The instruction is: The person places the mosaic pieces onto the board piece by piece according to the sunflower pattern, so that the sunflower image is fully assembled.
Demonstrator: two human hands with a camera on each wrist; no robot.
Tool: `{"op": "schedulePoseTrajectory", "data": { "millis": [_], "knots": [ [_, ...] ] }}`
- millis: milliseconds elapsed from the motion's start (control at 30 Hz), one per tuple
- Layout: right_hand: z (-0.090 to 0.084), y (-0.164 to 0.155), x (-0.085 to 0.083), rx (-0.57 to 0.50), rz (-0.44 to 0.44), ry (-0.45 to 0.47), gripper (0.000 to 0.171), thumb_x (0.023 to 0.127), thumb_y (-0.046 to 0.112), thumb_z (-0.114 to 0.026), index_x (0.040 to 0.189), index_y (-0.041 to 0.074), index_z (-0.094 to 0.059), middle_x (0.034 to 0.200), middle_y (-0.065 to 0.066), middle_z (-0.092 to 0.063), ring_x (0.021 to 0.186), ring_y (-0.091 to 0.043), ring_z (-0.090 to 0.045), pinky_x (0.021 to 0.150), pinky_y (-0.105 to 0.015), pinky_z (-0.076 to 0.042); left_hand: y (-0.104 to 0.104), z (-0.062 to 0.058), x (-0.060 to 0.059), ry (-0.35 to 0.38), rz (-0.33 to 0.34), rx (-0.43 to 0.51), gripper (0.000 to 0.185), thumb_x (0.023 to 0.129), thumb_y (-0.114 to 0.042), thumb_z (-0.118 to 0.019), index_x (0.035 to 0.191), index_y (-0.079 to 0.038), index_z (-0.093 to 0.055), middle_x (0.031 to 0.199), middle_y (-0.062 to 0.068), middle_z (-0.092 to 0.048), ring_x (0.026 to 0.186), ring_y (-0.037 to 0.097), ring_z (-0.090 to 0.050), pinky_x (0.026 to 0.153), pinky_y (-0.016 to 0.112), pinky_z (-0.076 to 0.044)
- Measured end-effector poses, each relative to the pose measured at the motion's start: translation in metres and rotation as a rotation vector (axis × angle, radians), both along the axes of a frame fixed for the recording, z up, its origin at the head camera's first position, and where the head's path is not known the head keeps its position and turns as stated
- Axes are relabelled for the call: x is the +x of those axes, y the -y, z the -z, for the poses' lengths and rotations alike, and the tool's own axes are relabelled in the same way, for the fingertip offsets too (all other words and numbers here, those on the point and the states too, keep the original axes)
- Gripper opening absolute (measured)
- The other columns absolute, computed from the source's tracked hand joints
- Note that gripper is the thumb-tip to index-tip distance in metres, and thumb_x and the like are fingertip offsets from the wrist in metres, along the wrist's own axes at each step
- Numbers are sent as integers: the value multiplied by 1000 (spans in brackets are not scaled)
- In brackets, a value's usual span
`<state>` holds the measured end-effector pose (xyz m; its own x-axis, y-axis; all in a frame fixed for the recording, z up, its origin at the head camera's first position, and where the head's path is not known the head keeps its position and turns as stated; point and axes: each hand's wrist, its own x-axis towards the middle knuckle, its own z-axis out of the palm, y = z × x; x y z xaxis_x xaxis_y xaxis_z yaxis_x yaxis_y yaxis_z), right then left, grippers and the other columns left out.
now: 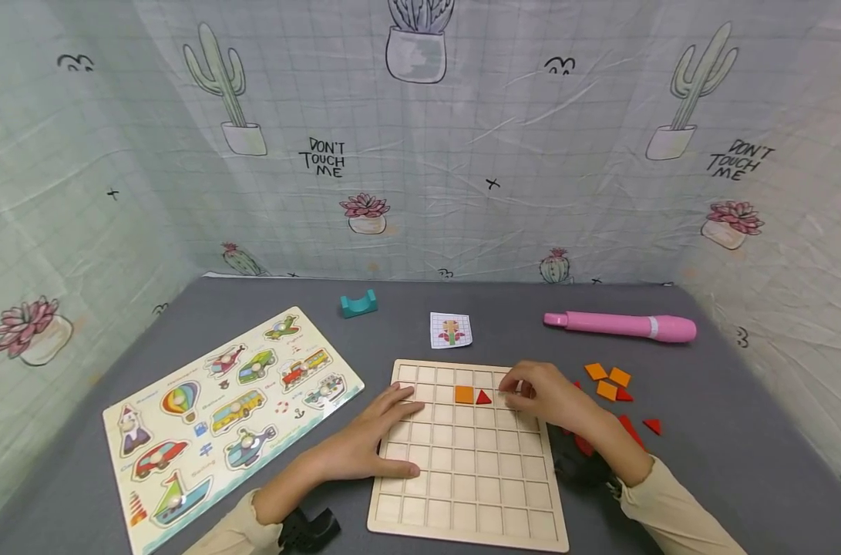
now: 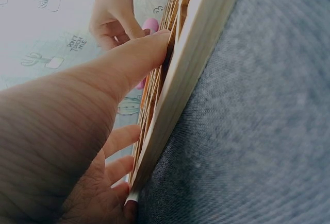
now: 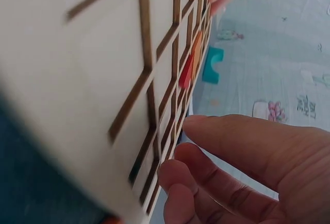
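Note:
A wooden grid board (image 1: 462, 478) lies on the table. In its second row sit an orange square (image 1: 464, 395) and, one cell to the right, a red triangle (image 1: 483, 397). My left hand (image 1: 371, 439) rests on the board's left side with fingers spread and straight, the thumb lying over a lower cell. Over the upper right cells is my right hand (image 1: 548, 397), its fingers loosely bent. The right wrist view shows a gap between the thumb (image 3: 221, 131) and index fingertip, with no piece visible there.
Right of the board lie several orange squares (image 1: 620, 376) and red pieces (image 1: 652, 426), some partly behind the right arm. Beyond it are a pattern card (image 1: 451, 330), a teal block (image 1: 359, 304) and a pink pen-shaped tool (image 1: 621, 325). A vehicle puzzle board (image 1: 236, 362) lies left.

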<state>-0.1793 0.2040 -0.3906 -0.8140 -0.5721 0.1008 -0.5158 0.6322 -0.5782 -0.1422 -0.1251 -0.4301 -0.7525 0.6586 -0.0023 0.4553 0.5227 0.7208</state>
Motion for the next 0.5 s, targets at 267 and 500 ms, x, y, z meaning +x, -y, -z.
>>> {"op": "schedulePoseTrajectory", "data": {
  "millis": [267, 500],
  "knots": [
    [-1, -24, 2, -2, 47, -67, 11, 84, -1, -72, 95, 2, -71, 87, -2, -64, 65, -5, -51, 58, -23, -46, 0, -1, 1, -2, -1, 5, 82, 81, -44, -77, 148, -13, -41, 160, 8, -20, 150, 33, -5, 111, 63, -22],
    [-7, -45, 3, 20, 89, -30, 13, 84, 0, -73, 97, 1, -71, 91, -5, -66, 70, -8, -56, 62, -24, -49, 0, -1, 1, -8, -2, 1, 82, 81, -45, -77, 148, -13, -41, 160, 8, -20, 150, 32, -6, 111, 62, -23]
  ]
}}
